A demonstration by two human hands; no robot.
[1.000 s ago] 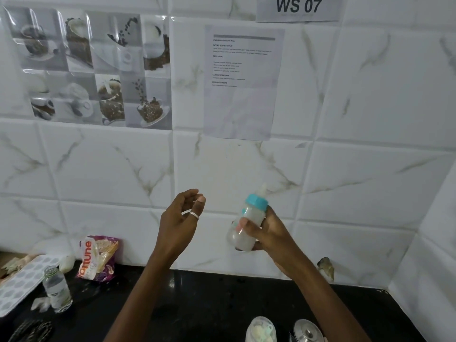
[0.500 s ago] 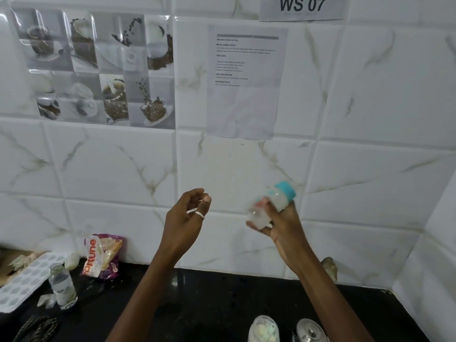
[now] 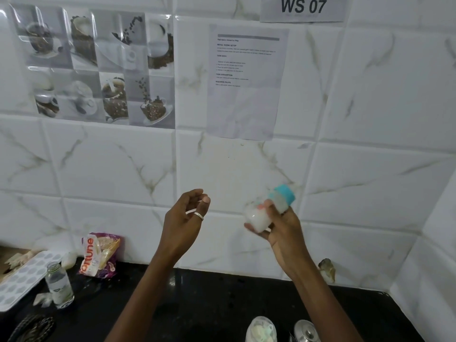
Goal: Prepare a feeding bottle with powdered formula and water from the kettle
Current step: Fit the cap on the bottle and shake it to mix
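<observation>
My right hand (image 3: 280, 229) grips a small feeding bottle (image 3: 256, 217) with a teal collar, raised in front of the tiled wall. The bottle holds milky white liquid, is tilted with its top up and to the right, and looks motion-blurred. My left hand (image 3: 183, 218) hovers beside it, about a hand's width to the left, fingers loosely curled, holding nothing, a ring on one finger. At the bottom edge of the frame a steel kettle lid (image 3: 304, 332) shows on the black counter (image 3: 197, 304), with a clear container of white contents (image 3: 261, 330) next to it.
On the counter's left stand a small glass bottle (image 3: 59, 286), a purple and orange food packet (image 3: 98, 255) against the wall, and a white patterned tray (image 3: 22, 275). A dark woven item (image 3: 32, 327) lies at bottom left. A side wall closes the right.
The bottle went from upright to tilted right and rose slightly with my right hand, then came back down a little, as in shaking. My left hand stayed almost where it was.
</observation>
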